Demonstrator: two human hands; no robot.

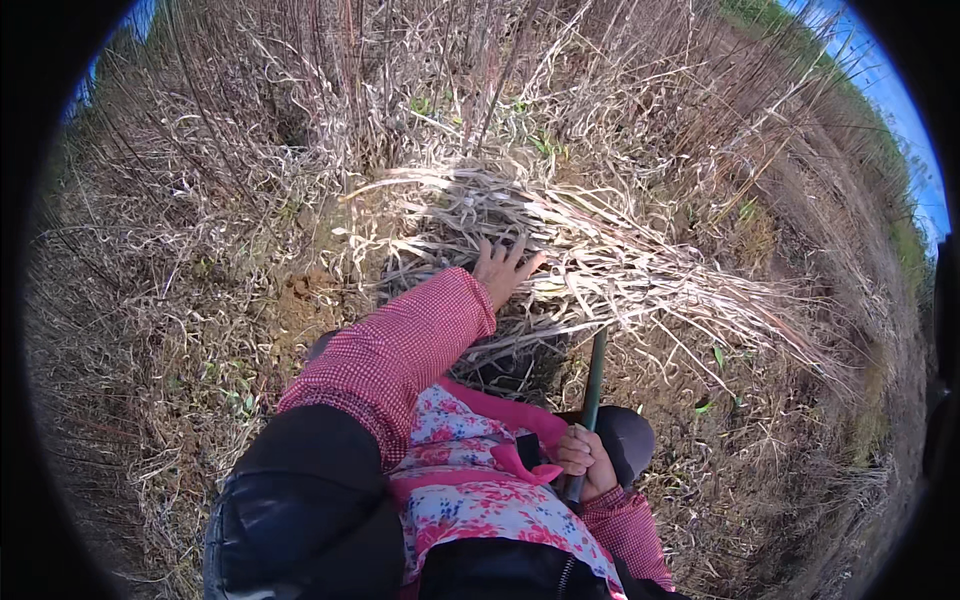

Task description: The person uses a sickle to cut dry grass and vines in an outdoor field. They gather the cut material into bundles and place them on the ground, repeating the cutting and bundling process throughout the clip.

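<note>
My left hand (507, 271) lies with spread fingers on a pile of dry grass stalks (622, 262) heaped on the ground before me. Nothing is seen gripped in it. At my lap, on the right, my right hand (586, 459) is closed around a dark green pole-like handle (595, 379). The handle's upper end meets the near edge of the pile, where the stalks hide whatever lies beyond. Both forearms wear red checked sleeves, and a floral apron (457, 442) covers my lap.
Tall thin dry stems (360, 67) stand beyond the pile. Bare brown soil (304, 307) shows to its left, amid dry grass litter. My dark-clad knee (628, 439) is beside the right hand. Small green leaves (703, 406) grow at the lower right.
</note>
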